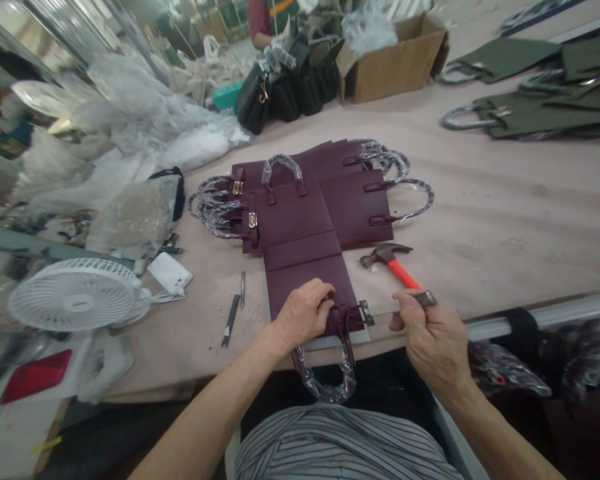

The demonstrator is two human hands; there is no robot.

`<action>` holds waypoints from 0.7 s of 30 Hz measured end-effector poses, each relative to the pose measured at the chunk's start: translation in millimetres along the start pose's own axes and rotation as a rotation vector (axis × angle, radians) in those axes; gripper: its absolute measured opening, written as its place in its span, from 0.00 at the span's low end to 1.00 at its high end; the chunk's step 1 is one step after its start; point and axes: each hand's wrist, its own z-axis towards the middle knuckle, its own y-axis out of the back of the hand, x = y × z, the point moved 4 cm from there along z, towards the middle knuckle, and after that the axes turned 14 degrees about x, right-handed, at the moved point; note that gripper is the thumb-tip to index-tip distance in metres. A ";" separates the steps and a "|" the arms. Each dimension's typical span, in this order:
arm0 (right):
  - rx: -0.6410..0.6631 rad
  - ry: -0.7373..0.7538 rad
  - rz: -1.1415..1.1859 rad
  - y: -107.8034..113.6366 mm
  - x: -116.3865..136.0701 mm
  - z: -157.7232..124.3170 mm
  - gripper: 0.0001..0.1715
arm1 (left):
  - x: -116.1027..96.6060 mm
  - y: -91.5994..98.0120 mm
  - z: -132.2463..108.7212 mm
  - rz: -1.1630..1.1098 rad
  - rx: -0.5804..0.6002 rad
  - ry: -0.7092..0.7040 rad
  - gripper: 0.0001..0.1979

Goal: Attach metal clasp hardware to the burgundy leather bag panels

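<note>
Here's the left hand (305,312), curled and pressed onto the near end of the maroon bag panel (300,243), right by the base of its handle; whether it pinches the leather, I can't tell. Over on the right, the right hand (433,337) is wrapped firmly around a slim tool (425,298), pointed left at a small metal fitting (367,313) on the panel's right edge; contact there can't be made out.

The panel runs right up to the table's (500,227) near edge, and its plastic-wrapped handle (327,392) pokes out past it, above the striped shirt (340,440). So it's tight on the near side! Tight on the right too: the hammer (403,272) lies just beside the panel, its orange grip reaching to the right hand. On the far side, the panel lies over a spread of maroon bags (363,210), wrapped handles sticking out left and right.

Left of the panel, a metal rod (243,290) and a dark flat strip (231,320) sit in a modest gap before the white fan (75,297). The broadest open stretch? Far right, between the hammer and the green bags (540,113).
</note>
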 end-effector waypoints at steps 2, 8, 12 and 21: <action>0.006 -0.019 -0.005 -3.3 -0.5 0.7 0.19 | 0.8 0.0 1.3 -0.016 -0.004 0.004 0.07; -0.041 -0.061 -0.036 -3.9 -6.3 -1.4 0.19 | -0.9 2.9 2.1 -0.055 0.018 0.036 0.08; -0.096 -0.100 -0.067 -2.9 -11.4 -9.8 0.18 | -16.4 5.1 -0.4 -0.035 0.036 0.189 0.11; -0.134 -0.123 -0.022 -6.1 -19.2 -16.4 0.19 | -66.0 -18.7 1.7 0.189 0.179 0.470 0.08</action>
